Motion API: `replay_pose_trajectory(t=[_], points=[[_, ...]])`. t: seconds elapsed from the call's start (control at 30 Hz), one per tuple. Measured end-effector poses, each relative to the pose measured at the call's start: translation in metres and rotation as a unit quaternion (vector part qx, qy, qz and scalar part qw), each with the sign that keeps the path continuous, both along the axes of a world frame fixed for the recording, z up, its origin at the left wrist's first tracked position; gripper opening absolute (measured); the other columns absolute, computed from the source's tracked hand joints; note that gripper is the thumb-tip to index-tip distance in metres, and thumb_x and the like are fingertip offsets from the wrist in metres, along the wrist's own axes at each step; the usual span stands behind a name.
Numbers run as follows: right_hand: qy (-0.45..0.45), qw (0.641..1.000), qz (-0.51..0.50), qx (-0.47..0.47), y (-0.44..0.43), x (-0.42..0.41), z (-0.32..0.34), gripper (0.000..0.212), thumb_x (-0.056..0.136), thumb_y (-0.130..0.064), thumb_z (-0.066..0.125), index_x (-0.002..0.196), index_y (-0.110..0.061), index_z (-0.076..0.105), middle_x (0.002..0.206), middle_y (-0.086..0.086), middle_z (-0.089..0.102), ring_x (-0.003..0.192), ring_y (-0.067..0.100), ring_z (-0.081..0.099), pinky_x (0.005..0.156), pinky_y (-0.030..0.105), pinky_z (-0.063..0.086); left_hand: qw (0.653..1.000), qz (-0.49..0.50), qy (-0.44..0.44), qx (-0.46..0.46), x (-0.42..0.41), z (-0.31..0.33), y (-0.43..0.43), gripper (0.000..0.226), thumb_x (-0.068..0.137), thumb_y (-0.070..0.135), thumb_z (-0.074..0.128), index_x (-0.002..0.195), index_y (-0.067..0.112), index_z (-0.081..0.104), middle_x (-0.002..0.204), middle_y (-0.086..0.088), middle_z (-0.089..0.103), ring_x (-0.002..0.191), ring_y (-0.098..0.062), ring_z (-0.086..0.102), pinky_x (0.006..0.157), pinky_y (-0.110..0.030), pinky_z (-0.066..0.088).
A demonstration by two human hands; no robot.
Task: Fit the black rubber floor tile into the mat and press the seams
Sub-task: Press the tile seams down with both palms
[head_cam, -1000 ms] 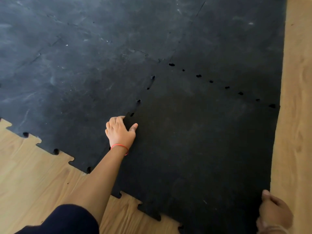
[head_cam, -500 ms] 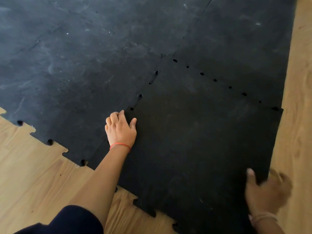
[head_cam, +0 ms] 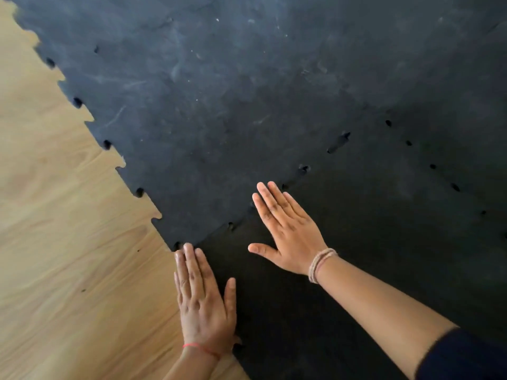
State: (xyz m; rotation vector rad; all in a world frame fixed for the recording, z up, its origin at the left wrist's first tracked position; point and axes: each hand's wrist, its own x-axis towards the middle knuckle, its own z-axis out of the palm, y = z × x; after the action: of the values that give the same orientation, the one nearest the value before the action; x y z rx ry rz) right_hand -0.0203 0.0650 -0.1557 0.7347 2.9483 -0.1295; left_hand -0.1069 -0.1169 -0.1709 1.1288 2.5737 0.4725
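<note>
The darker black rubber tile [head_cam: 370,256] lies at the lower right, its toothed left edge meeting the dusty grey-black mat [head_cam: 219,105]. Small gaps show along that seam [head_cam: 303,169] and along the far seam [head_cam: 433,166]. My left hand [head_cam: 203,303] rests flat, fingers together, on the tile's near-left corner, partly over the wooden floor. My right hand [head_cam: 288,229] lies flat with fingers spread on the tile, fingertips at the seam. Neither hand holds anything.
Light wooden floor [head_cam: 68,256] spreads to the left and below. The mat's jagged interlocking edge [head_cam: 107,145] runs diagonally from the upper left down to the tile's corner.
The view has swung left. My left hand slid down the seam to the tile's near corner and flattened. My right hand left the tile's right edge and now lies flat by the seam.
</note>
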Motion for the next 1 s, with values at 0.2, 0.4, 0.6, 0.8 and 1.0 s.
replay_pose_trajectory(t=[0.2, 0.4, 0.6, 0.8, 1.0], points=[[0.02, 0.997, -0.073, -0.002, 0.005, -0.008, -0.004, 0.087, 0.086, -0.068, 0.021, 0.145, -0.005, 0.006, 0.154, 0.014, 0.007, 0.142, 0.027, 0.005, 0.113, 0.041, 0.013, 0.998, -0.047, 0.03, 0.042, -0.013, -0.007, 0.005, 0.066, 0.094, 0.044, 0.017, 0.141, -0.001, 0.008, 0.152, -0.014, 0.004, 0.142, -0.027, -0.007, 0.115, -0.036, 0.001], [-0.011, 0.997, -0.081, -0.011, 0.01, -0.012, -0.001, 0.086, 0.086, -0.068, 0.018, 0.145, -0.007, 0.002, 0.154, 0.012, 0.005, 0.142, 0.025, 0.001, 0.114, 0.037, 0.006, 0.998, -0.043, 0.005, 0.034, -0.015, 0.002, 0.013, 0.065, 0.094, 0.043, 0.017, 0.14, -0.003, 0.01, 0.149, -0.022, 0.011, 0.142, -0.026, -0.007, 0.114, -0.036, 0.0], [-0.018, 0.996, -0.09, -0.012, 0.011, -0.021, 0.009, 0.086, 0.083, -0.07, 0.023, 0.143, -0.007, 0.017, 0.15, 0.013, 0.027, 0.14, 0.024, 0.012, 0.11, 0.038, 0.015, 0.998, -0.038, 0.052, -0.019, -0.02, 0.022, 0.04, 0.067, 0.083, 0.037, 0.031, 0.135, -0.005, 0.03, 0.143, -0.023, 0.034, 0.135, -0.032, 0.021, 0.117, -0.041, 0.006], [0.0, 0.996, -0.084, -0.013, 0.012, -0.02, 0.01, 0.084, 0.083, -0.068, 0.028, 0.141, -0.006, 0.024, 0.146, 0.015, 0.034, 0.138, 0.026, 0.017, 0.11, 0.039, 0.018, 0.997, -0.059, 0.048, -0.02, -0.017, 0.021, 0.053, 0.061, 0.088, 0.034, 0.029, 0.135, -0.004, 0.03, 0.143, -0.021, 0.034, 0.133, -0.031, 0.022, 0.112, -0.036, 0.0], [-0.016, 0.996, -0.085, -0.008, 0.011, -0.018, 0.008, 0.083, 0.086, -0.067, 0.021, 0.144, -0.008, 0.011, 0.151, 0.015, 0.024, 0.14, 0.026, 0.01, 0.11, 0.041, 0.012, 0.996, -0.072, 0.051, -0.015, -0.017, 0.018, 0.051, 0.059, 0.094, 0.037, 0.012, 0.139, -0.002, 0.016, 0.148, -0.017, 0.014, 0.139, -0.017, -0.02, 0.112, -0.034, -0.007]])
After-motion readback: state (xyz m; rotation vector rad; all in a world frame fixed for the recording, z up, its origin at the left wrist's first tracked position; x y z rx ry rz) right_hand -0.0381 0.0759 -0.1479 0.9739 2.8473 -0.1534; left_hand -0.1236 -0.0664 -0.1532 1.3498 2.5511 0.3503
